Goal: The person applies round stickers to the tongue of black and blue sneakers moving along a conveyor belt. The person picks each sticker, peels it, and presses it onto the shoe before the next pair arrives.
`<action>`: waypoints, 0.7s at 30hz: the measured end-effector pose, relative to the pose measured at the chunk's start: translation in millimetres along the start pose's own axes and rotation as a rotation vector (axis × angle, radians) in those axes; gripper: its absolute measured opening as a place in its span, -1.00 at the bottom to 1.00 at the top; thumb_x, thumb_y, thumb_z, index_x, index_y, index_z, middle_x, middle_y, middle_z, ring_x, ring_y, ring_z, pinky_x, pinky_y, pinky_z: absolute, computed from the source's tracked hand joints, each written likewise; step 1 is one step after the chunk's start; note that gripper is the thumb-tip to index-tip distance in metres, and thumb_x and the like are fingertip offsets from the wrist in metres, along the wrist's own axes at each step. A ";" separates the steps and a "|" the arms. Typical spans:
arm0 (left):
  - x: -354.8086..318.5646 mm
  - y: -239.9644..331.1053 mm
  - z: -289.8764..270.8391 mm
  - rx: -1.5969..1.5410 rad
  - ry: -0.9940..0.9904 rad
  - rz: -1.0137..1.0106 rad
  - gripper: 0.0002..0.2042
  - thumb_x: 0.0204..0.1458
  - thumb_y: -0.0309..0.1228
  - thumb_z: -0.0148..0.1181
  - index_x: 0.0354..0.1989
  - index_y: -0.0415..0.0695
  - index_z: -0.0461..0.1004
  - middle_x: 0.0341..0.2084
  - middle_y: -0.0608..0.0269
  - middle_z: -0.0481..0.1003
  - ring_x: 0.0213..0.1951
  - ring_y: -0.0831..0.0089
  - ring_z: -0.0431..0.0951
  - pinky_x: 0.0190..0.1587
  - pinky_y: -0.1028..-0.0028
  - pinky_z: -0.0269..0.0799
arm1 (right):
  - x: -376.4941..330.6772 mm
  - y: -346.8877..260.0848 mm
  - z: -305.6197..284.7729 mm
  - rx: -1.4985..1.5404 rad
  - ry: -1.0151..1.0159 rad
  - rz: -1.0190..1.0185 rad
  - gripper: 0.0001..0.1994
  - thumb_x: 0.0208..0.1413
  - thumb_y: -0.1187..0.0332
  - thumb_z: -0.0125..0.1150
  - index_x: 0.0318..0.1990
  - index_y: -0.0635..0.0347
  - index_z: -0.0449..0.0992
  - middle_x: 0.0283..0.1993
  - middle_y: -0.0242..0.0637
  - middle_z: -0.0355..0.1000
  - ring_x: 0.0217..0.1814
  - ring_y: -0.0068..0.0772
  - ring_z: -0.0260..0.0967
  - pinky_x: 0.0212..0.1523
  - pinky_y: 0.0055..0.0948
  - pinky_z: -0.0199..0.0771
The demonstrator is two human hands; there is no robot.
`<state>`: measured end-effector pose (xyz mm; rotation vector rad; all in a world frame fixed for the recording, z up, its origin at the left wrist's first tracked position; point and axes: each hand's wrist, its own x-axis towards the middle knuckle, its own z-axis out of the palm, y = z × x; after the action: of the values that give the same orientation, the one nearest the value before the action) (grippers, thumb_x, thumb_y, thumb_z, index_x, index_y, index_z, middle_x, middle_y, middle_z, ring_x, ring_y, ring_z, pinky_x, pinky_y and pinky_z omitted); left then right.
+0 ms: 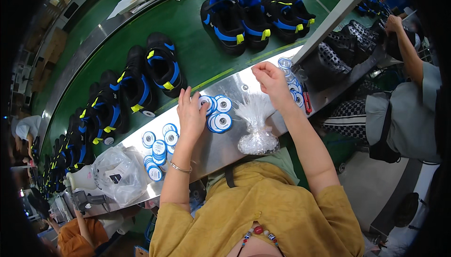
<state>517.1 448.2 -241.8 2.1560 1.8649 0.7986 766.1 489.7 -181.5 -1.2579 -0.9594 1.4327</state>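
My left hand point(190, 117) is over the metal ledge, fingers apart, its thumb touching a round blue-and-white tag point(205, 101) at the edge of a small cluster. More round tags point(222, 121) of that cluster lie just right of it. Raised above the ledge, my right hand point(272, 82) has its fingertips pinched together; whatever is between them is too small to make out. Between my hands, close to my body, is a bundle of clear plastic strands point(256, 123), gathered at its middle and fanned out at the top.
Black-and-blue shoes point(164, 66) line the green belt point(202, 64), with more pairs point(230, 22) farther off. Other tag piles point(159, 149) flank my left forearm. A clear plastic bag point(120, 175) sits left; a red-handled tool point(307, 101) lies right, near a slanted post point(336, 17). Co-workers stand both sides.
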 end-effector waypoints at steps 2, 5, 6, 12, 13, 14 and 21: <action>0.0 -4.0 -0.2 -0.024 -0.063 -0.015 -0.69 -0.04 -0.45 0.26 -0.11 -0.30 0.50 0.14 -0.14 0.31 0.23 -0.08 0.22 0.21 0.14 0.17 | -0.5 0.7 2.6 -0.039 -0.039 0.009 -0.91 0.16 0.41 0.17 -0.25 0.22 0.47 -0.47 -0.58 0.34 -0.51 -0.82 0.11 -0.53 -0.71 0.09; 4.4 1.8 -6.4 -0.135 -0.004 -0.087 -0.79 -0.06 -0.47 0.28 -0.26 -0.30 0.53 0.06 -0.08 0.37 0.15 0.01 0.29 0.13 0.21 0.26 | -0.5 2.2 4.0 -0.093 -0.083 -0.046 -0.90 0.16 0.41 0.17 -0.24 0.24 0.47 -0.46 -0.56 0.34 -0.46 -0.80 0.14 -0.48 -0.71 0.12; 7.4 6.4 -12.4 -0.148 -0.041 -0.137 -0.81 -0.07 -0.48 0.28 -0.28 -0.30 0.52 0.02 -0.06 0.39 0.09 0.05 0.33 0.07 0.24 0.30 | -1.5 1.6 3.6 -0.104 -0.104 -0.048 -0.90 0.17 0.41 0.17 -0.25 0.25 0.46 -0.46 -0.56 0.34 -0.45 -0.79 0.15 -0.46 -0.71 0.13; 16.7 3.8 -22.4 -0.562 -0.185 -0.411 -0.89 -0.05 -0.54 0.29 -0.37 -0.29 0.49 -0.48 0.22 0.50 -0.45 0.48 0.50 -0.40 0.47 0.41 | -2.1 17.1 5.8 -0.228 -0.182 -0.062 -0.91 0.18 0.39 0.16 -0.25 0.22 0.47 -0.46 -0.57 0.32 -0.48 -0.80 0.12 -0.50 -0.70 0.11; 17.2 -0.1 -21.0 -0.628 -0.200 -0.433 -0.89 0.00 -0.54 0.27 -0.34 -0.29 0.47 -0.56 0.31 0.47 -0.51 0.59 0.47 -0.48 0.55 0.40 | -0.7 22.1 5.2 -0.255 -0.192 -0.060 -0.91 0.17 0.40 0.16 -0.26 0.22 0.46 -0.45 -0.57 0.32 -0.46 -0.79 0.14 -0.48 -0.69 0.13; 17.1 0.2 -22.1 -0.726 -0.232 -0.502 -0.88 0.01 -0.54 0.26 -0.32 -0.29 0.47 -0.55 0.30 0.48 -0.52 0.58 0.47 -0.48 0.59 0.39 | -1.1 25.8 4.6 -0.285 -0.208 -0.040 -0.91 0.17 0.40 0.16 -0.26 0.23 0.46 -0.44 -0.56 0.32 -0.44 -0.78 0.15 -0.46 -0.69 0.15; 24.6 34.2 -22.0 -1.454 -0.143 -0.696 -0.87 0.08 -0.57 0.16 -0.22 -0.30 0.38 -0.35 0.07 0.54 -0.36 0.28 0.64 -0.32 0.49 0.60 | -19.7 22.9 36.8 -0.377 -0.263 -0.125 -0.89 0.15 0.41 0.15 -0.32 0.29 0.45 -0.52 -0.45 0.37 -0.48 -0.73 0.23 -0.46 -0.62 0.25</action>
<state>537.1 460.5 -200.5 0.5967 1.0827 1.1747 726.1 466.8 -193.3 -1.2662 -1.5152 1.3808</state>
